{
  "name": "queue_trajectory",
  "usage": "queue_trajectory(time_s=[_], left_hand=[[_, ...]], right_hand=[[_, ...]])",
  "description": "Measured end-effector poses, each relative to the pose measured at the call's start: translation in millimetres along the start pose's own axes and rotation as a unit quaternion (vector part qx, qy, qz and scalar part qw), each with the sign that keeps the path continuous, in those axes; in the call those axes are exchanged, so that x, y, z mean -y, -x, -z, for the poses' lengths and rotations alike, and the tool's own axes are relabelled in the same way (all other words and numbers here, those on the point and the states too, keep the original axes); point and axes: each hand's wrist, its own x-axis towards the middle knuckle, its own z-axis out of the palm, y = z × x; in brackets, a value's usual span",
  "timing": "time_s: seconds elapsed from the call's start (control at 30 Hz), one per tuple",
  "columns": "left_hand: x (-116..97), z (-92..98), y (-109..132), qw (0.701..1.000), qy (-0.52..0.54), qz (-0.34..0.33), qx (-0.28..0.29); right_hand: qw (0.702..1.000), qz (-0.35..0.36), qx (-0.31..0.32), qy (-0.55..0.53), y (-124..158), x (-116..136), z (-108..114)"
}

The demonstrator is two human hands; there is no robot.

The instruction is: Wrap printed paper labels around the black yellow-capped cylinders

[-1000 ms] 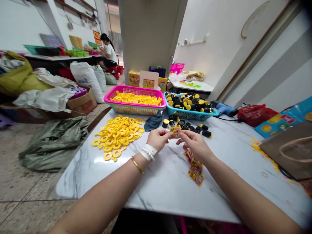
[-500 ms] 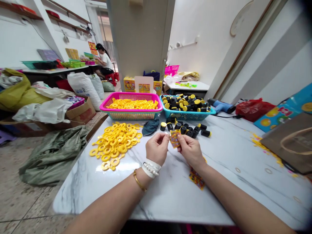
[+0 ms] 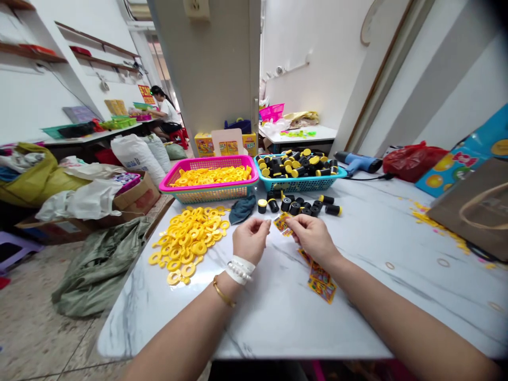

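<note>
My right hand (image 3: 313, 235) pinches a small orange-yellow printed sticker (image 3: 282, 223) above the white marble table (image 3: 278, 312). My left hand (image 3: 251, 239) is beside it, fingers curled in a pinch just left of the sticker, apparently no longer touching it. A strip of more such stickers (image 3: 321, 279) lies on the table under my right wrist. Just beyond my hands lie several loose black cylinders with yellow caps (image 3: 301, 206). A heap of yellow plastic rings (image 3: 188, 238) spreads to the left of my left hand.
A pink basket (image 3: 210, 186) of yellow rings and a blue basket (image 3: 301, 182) of black cylinders stand at the table's far side, with a dark cloth (image 3: 241, 208) before them. A blue tool (image 3: 357, 163), red bag (image 3: 413, 159) and brown bag (image 3: 476, 211) lie right. Another person (image 3: 164, 114) sits far back.
My left hand has come off the sticker, which my right hand now holds alone. The view has tilted so the hands sit slightly lower on the table.
</note>
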Motion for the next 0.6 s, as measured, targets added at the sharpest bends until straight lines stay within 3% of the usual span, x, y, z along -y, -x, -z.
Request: queue_trajectory(time_s=[0.17, 0.3, 0.4, 0.5, 0.6], left_hand=[[-11.3, -7.7, 20.9, 0.999, 0.030, -0.020, 0.015], [0.3, -9.8, 12.6, 0.998, 0.064, 0.018, -0.017], [12.0, -4.8, -4.6, 0.990, 0.090, 0.110, 0.010], [18.6, 2.6, -17.8, 0.985, 0.101, 0.137, 0.026], [18.3, 6.0, -20.8, 0.987, 0.103, 0.121, 0.023]], right_hand=[[0.999, 0.011, -0.019, -0.049, 6.4, -0.1, -6.8], [0.999, 0.008, 0.046, -0.010, 7.8, -1.5, -9.4], [0.992, 0.036, 0.102, 0.066, 9.5, 2.6, -6.2], [0.959, 0.074, 0.167, 0.217, 9.4, 8.5, 1.8], [0.945, 0.112, 0.126, 0.281, 5.8, 12.5, 9.3]])
